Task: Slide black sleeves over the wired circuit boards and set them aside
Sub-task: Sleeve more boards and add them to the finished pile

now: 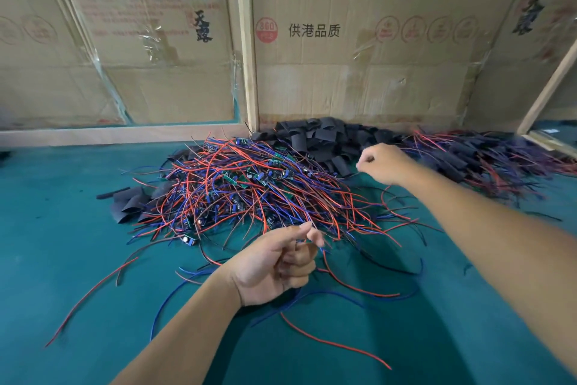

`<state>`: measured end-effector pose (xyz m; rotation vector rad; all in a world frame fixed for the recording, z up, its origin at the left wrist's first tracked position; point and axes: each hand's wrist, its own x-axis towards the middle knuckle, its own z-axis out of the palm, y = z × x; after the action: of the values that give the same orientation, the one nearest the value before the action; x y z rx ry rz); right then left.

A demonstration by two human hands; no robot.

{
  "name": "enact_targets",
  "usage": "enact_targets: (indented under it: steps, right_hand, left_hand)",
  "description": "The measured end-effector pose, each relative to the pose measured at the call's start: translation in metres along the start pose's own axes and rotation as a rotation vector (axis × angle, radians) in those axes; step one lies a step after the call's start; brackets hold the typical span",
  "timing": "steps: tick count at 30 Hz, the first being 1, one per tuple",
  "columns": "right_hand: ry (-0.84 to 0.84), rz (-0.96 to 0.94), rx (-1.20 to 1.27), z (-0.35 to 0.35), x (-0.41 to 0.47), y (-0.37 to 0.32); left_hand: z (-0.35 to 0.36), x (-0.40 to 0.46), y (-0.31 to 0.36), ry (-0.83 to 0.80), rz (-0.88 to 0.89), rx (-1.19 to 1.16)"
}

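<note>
Left hand (274,263) fingers pinching wires (312,242) at pile's near edge; right hand (382,163) clenched, contents unclear. Risk: tangled neighbours dragged out.

Table (78,253) top is teal cloth, matt, felt-like, a bit of lint on it. Wires (237,184) under my left hand (274,269) have smooth plastic insulation, red and blue, slight sheen. Sleeves (321,141) are matt black, thin flattened tubing, look like plastic. Back wall is corrugated cardboard (359,72), rough brown paper, patched with glossy clear tape. Frame posts (248,72) are bare pale wood.
</note>
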<state>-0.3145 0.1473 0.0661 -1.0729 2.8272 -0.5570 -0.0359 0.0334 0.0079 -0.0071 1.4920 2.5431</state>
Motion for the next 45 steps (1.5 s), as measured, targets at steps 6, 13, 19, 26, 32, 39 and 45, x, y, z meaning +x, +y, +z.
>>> enact_targets:
  steps: [6,13,19,26,32,39,45]
  right_hand:
    - [0.022,0.056,0.164,0.030,0.024,-0.009]
    - [-0.211,0.069,-0.073,0.037,0.039,-0.007]
    - [-0.162,0.092,0.002,0.040,0.027,-0.008]
    - [0.104,-0.238,0.292,0.015,-0.071,-0.023]
    - [-0.026,-0.642,0.242,0.024,-0.166,-0.063]
    - [0.087,-0.791,0.133,0.043,-0.178,-0.059]
    - [0.196,-0.600,0.504,0.049,-0.179,-0.052]
  left_hand:
    - [0.000,-0.001,0.000,0.007,0.003,0.003]
    - [0.000,0.000,0.000,0.012,0.021,0.018]
    - [0.000,-0.001,0.000,0.019,0.019,0.006]
    - [-0.001,0.002,-0.001,0.038,-0.003,-0.030]
    - [0.003,0.003,0.001,0.077,0.072,-0.169]
    - [0.003,0.002,0.002,0.177,0.212,-0.151]
    - [0.019,0.006,-0.001,0.386,0.369,0.480]
